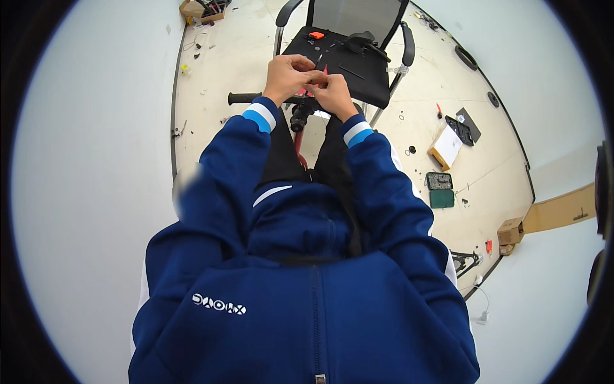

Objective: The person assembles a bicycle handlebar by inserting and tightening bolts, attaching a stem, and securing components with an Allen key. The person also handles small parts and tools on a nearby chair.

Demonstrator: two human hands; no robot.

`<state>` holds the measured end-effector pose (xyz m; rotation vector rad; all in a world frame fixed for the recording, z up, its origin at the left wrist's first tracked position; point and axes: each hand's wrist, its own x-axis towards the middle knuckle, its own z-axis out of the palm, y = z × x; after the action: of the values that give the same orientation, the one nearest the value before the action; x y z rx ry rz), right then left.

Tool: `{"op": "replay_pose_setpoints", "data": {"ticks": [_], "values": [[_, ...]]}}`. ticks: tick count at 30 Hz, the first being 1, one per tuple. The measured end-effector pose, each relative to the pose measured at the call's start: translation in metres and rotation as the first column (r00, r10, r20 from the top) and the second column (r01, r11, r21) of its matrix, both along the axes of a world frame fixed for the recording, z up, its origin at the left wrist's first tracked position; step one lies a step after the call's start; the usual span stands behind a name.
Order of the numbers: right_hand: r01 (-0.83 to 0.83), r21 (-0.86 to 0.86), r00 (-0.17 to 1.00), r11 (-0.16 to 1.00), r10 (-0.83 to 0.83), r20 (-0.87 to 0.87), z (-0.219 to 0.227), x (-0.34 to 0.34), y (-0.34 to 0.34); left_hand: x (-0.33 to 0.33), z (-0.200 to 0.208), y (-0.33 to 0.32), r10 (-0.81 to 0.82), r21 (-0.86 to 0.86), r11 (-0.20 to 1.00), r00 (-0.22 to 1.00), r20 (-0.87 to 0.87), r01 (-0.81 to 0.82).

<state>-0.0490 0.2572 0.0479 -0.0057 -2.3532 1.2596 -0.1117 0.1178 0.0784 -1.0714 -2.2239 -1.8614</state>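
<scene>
My left hand [286, 75] and my right hand [335, 95] meet over the near edge of a black chair seat. Both have bent fingers pinched close together at the fingertips. What they pinch is too small and too covered to make out; a thin dark piece and a pink-red pointed bit show beside the fingers. Just below them is a handlebar with a black grip [244, 98] sticking out to the left. A dark, round-ended part [298, 121] hangs under it, and a red tube [299, 142] runs down between my legs.
The office chair [374, 86] faces me, holding an orange-red piece [316, 35], a black curved part [362, 42] and a thin black rod [351, 72]. On the floor to the right lie a green case [441, 199], a white-topped yellow box [446, 147] and scattered small parts. Cardboard boxes [510, 232] stand by the wall.
</scene>
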Motion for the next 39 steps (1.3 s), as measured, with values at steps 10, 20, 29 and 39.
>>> {"op": "replay_pose_setpoints", "data": {"ticks": [10,20,29,39], "values": [[-0.107,-0.056,0.986,0.993,0.113,0.122,-0.014,-0.008,0.015,-0.003,-0.011,0.003,-0.229,0.079,0.971,0.972,0.052,0.224],[0.107,0.087,0.994,0.990,-0.109,0.019,0.002,0.007,-0.002,0.005,-0.001,0.008,-0.034,0.004,0.999,0.999,0.032,0.034],[-0.045,0.028,0.991,0.999,0.041,0.126,-0.013,-0.006,0.015,-0.006,-0.014,0.011,-0.194,0.089,0.977,0.981,0.022,0.192],[0.071,0.162,0.992,0.984,-0.086,0.089,-0.002,0.003,-0.001,-0.001,-0.008,0.012,-0.032,0.017,0.999,0.999,0.008,0.032]]}}
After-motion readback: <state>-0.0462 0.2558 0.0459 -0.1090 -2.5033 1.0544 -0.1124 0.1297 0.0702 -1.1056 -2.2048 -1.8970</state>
